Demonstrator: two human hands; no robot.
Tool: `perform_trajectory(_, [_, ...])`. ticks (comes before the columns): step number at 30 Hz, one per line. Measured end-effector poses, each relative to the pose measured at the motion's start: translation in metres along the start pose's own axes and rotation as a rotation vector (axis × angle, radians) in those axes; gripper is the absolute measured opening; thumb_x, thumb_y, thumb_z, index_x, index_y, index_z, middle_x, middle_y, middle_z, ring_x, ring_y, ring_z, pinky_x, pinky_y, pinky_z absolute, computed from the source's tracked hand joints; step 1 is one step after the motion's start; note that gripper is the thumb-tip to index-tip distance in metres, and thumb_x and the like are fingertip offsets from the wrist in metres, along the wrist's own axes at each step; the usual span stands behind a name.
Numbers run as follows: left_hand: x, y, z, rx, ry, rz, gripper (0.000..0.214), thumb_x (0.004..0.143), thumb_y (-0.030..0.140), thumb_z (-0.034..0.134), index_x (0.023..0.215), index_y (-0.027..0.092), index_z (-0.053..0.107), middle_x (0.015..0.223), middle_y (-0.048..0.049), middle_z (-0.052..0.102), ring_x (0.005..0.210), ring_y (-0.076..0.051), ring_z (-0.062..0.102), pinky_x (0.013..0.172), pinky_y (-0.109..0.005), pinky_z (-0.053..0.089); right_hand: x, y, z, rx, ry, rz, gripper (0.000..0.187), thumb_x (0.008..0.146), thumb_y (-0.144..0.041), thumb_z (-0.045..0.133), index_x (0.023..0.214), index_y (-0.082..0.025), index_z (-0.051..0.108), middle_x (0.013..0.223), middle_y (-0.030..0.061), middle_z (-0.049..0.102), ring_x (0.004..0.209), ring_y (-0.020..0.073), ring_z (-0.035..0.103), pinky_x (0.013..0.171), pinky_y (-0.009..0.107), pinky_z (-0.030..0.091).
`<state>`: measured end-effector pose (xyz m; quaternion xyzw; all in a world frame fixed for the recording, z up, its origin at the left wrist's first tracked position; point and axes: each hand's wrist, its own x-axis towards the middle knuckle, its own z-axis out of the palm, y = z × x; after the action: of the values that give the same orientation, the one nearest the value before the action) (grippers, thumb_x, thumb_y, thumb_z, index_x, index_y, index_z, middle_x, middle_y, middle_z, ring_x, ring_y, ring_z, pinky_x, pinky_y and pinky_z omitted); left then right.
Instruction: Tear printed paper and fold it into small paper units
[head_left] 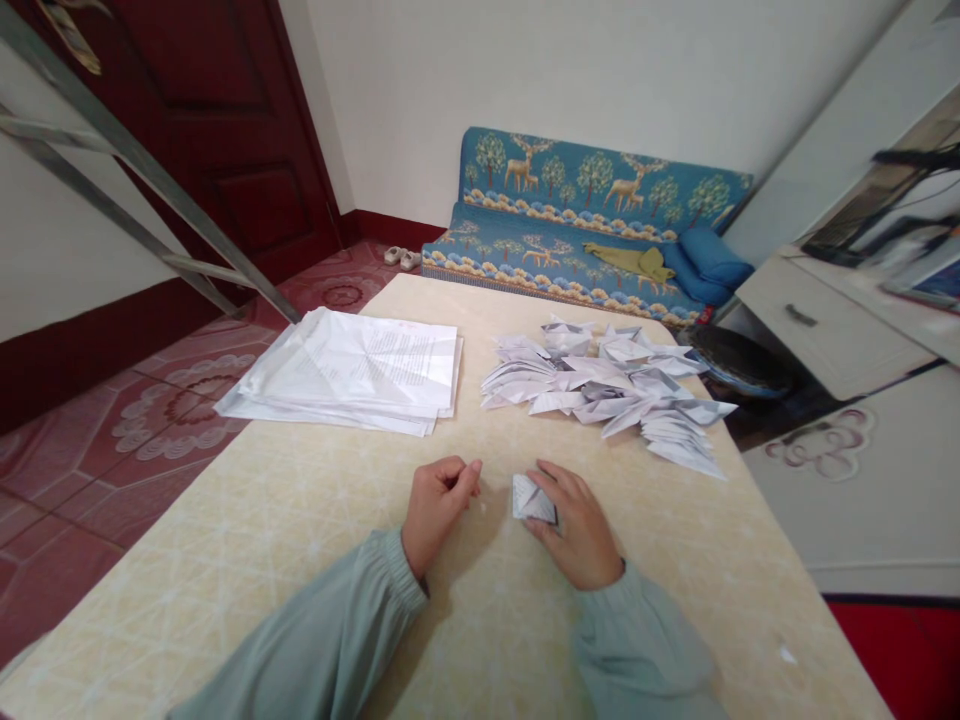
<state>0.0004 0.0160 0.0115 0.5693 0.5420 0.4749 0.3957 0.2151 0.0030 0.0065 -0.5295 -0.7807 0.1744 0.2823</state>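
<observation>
A small folded paper square with print on it is in the grip of my right hand, thumb at its near edge and fingers at its far edge. To the left, apart from the paper, my left hand is held with its fingers curled in; I see nothing in it. Beyond the left hand lies a stack of printed paper sheets with crease lines across the top one. Past my right hand spreads a pile of pointed folded paper pieces, some nested together in rows.
The pale patterned table bears all of this. A paper scrap lies near its right edge. Behind stands a blue sofa; a metal ladder leans at the left. A white drawer cabinet and a dark round pan-like object are on the right.
</observation>
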Motion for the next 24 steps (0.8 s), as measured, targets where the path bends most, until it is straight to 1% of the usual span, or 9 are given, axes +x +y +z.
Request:
perform_trajectory(3, [0.0, 0.0, 0.0, -0.001, -0.017, 0.006, 0.041, 0.084, 0.037, 0.051, 0.051, 0.014, 0.056, 0.048, 0.0014, 0.051, 0.049, -0.01, 0.048, 0.053, -0.021, 0.037, 0.006, 0.001, 0.005, 0.163, 0.124, 0.027, 0.03, 0.079, -0.021, 0.057, 0.106, -0.023, 0.068, 0.113, 0.0095, 0.065, 0.107, 0.0261, 0.056, 0.095, 0.044, 0.042])
perform_trajectory(5, [0.0, 0.001, 0.0, -0.007, -0.026, 0.022, 0.038, 0.084, 0.036, 0.051, 0.054, 0.013, 0.057, 0.051, 0.001, 0.052, 0.051, -0.01, 0.048, 0.053, -0.021, 0.037, 0.01, -0.006, 0.007, 0.362, 0.188, 0.12, 0.022, 0.082, -0.026, 0.056, 0.098, -0.023, 0.071, 0.103, 0.0082, 0.069, 0.098, 0.0243, 0.061, 0.089, 0.041, 0.047])
perform_trajectory(8, [-0.001, 0.003, 0.001, -0.035, -0.066, 0.095, 0.024, 0.083, 0.032, 0.053, 0.073, 0.013, 0.064, 0.066, -0.0013, 0.057, 0.058, -0.011, 0.051, 0.056, -0.021, 0.039, 0.011, -0.022, 0.016, 0.692, 0.235, 0.312, 0.021, 0.081, -0.033, 0.059, 0.093, -0.021, 0.072, 0.089, 0.0063, 0.072, 0.079, 0.0217, 0.065, 0.071, 0.034, 0.053])
perform_trajectory(10, [-0.001, 0.005, 0.002, -0.069, -0.121, 0.149, 0.02, 0.082, 0.027, 0.053, 0.089, 0.013, 0.065, 0.08, -0.0041, 0.06, 0.064, -0.011, 0.053, 0.059, -0.021, 0.041, 0.009, -0.032, 0.024, 0.842, 0.277, 0.383, 0.022, 0.079, -0.035, 0.062, 0.091, -0.02, 0.073, 0.084, 0.0053, 0.072, 0.073, 0.0202, 0.064, 0.064, 0.031, 0.053])
perform_trajectory(13, [-0.003, 0.006, 0.003, -0.115, -0.197, 0.168, 0.022, 0.081, 0.022, 0.053, 0.099, 0.013, 0.062, 0.091, -0.0071, 0.061, 0.069, -0.012, 0.054, 0.061, -0.022, 0.043, 0.006, -0.037, 0.034, 0.975, 0.336, 0.485, 0.023, 0.077, -0.036, 0.063, 0.089, -0.018, 0.072, 0.08, 0.0044, 0.072, 0.065, 0.0177, 0.063, 0.055, 0.027, 0.052])
perform_trajectory(15, [-0.004, 0.004, 0.003, -0.161, -0.233, 0.139, 0.025, 0.082, 0.023, 0.054, 0.103, 0.013, 0.061, 0.092, -0.0078, 0.062, 0.07, -0.013, 0.055, 0.062, -0.023, 0.044, 0.005, -0.033, 0.036, 1.039, 0.374, 0.58, 0.024, 0.074, -0.038, 0.065, 0.085, -0.018, 0.071, 0.072, 0.0031, 0.07, 0.055, 0.0155, 0.06, 0.044, 0.024, 0.048])
perform_trajectory(17, [-0.005, 0.003, 0.003, -0.227, -0.273, 0.105, 0.029, 0.083, 0.026, 0.055, 0.109, 0.013, 0.059, 0.093, -0.0082, 0.062, 0.07, -0.013, 0.056, 0.062, -0.023, 0.044, 0.006, -0.029, 0.034, 1.097, 0.424, 0.651, 0.024, 0.07, -0.039, 0.069, 0.08, -0.017, 0.07, 0.064, 0.0013, 0.068, 0.049, 0.0139, 0.057, 0.038, 0.021, 0.045])
perform_trajectory(21, [-0.007, 0.0, 0.006, -0.302, -0.349, 0.083, 0.039, 0.08, 0.03, 0.062, 0.115, 0.013, 0.057, 0.092, -0.0089, 0.063, 0.075, -0.015, 0.058, 0.065, -0.024, 0.046, 0.007, -0.025, 0.029, 1.221, 0.466, 0.705, 0.026, 0.063, -0.036, 0.075, 0.077, -0.016, 0.068, 0.062, 0.0007, 0.068, 0.049, 0.0136, 0.059, 0.038, 0.02, 0.046])
perform_trajectory(24, [-0.007, -0.001, 0.009, -0.329, -0.38, 0.077, 0.039, 0.077, 0.03, 0.066, 0.111, 0.013, 0.06, 0.09, -0.0092, 0.065, 0.079, -0.018, 0.06, 0.069, -0.026, 0.046, 0.006, -0.028, 0.031, 1.283, 0.41, 0.665, 0.028, 0.061, -0.035, 0.077, 0.08, -0.016, 0.067, 0.068, 0.0017, 0.07, 0.056, 0.0144, 0.062, 0.046, 0.022, 0.05])
